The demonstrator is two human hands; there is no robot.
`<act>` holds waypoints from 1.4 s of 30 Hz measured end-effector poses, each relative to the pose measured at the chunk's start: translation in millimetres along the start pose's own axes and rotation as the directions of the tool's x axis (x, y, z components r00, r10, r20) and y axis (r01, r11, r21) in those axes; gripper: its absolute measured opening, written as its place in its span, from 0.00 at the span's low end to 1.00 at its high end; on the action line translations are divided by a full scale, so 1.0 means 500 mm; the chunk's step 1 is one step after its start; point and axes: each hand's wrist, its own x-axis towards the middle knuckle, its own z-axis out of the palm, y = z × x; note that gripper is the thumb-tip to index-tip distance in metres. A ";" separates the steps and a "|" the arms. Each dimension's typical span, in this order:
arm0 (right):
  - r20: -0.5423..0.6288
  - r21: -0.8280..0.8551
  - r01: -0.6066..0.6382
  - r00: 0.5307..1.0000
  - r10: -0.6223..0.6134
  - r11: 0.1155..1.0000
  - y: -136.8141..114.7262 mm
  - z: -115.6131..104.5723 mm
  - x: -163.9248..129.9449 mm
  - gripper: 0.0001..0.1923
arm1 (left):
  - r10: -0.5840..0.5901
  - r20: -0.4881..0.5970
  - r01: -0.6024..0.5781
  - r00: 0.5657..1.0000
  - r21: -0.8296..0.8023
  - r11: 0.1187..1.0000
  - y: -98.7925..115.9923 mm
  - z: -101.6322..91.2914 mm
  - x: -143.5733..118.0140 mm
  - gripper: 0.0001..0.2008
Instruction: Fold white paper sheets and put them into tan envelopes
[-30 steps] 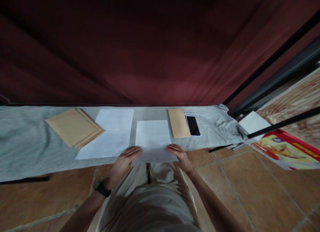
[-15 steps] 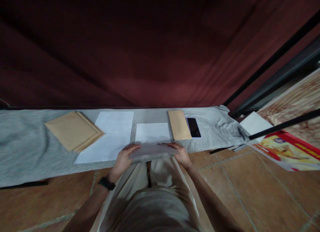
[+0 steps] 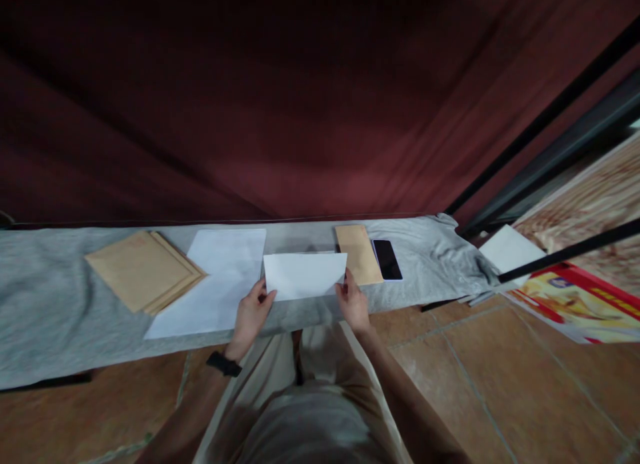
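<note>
Curtain: dark red fabric with soft diagonal folds, fills the upper half of the view.

Floor: glazed terracotta tiles, pale grout lines.

Table: long and low, draped in a grey knit cloth, matte, bunched at the right end.

Large sheet: white paper, flat, left of centre, long edge running toward the person.

Envelope stack: tan kraft, square-cut, slightly fanned, just left of the large sheet and overlapping its edge.

Folded sheet: white paper, doubled into a wide low rectangle with a crisp straight top edge. It sits at table centre, between the large sheet and the single envelope, its near edge lifted slightly off the cloth. Judgement: the fold is made and the halves appear aligned; creasing or a further fold, and any filling of an envelope, look not yet done.

Single envelope: tan, narrow, upright rectangle, just right of the folded sheet.

Phone: black, glossy slab, touching the single envelope's right edge.

Left hand: thumb and fingers pinch the folded sheet's lower left corner. Black watch on the wrist.

Right hand: thumb and fingers pinch the lower right corner in the same way.

Far right, off the table: a white sheet and a red-and-yellow printed board, glossy.
</note>
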 end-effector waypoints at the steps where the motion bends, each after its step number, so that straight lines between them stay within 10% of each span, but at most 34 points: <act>1: -0.022 -0.009 -0.001 1.000 0.001 1.000 -0.004 0.006 0.000 0.30 | 0.001 -0.003 -0.001 1.000 0.005 1.000 0.001 0.002 0.001 0.25; 18: -0.043 -0.181 0.326 0.940 -0.338 0.928 -0.051 0.056 -0.014 0.23 | -0.047 0.206 -0.046 0.977 0.427 0.903 0.032 0.016 0.027 0.29; 32: 0.092 -0.299 0.323 0.946 -0.310 0.898 -0.054 0.087 0.003 0.23 | 0.110 0.208 -0.215 0.972 0.597 0.773 0.037 0.014 0.015 0.24; 42: 0.077 -0.297 0.314 0.949 -0.306 0.902 -0.055 0.090 0.002 0.23 | 0.364 0.241 -0.437 0.900 0.487 0.756 0.081 0.150 0.029 0.25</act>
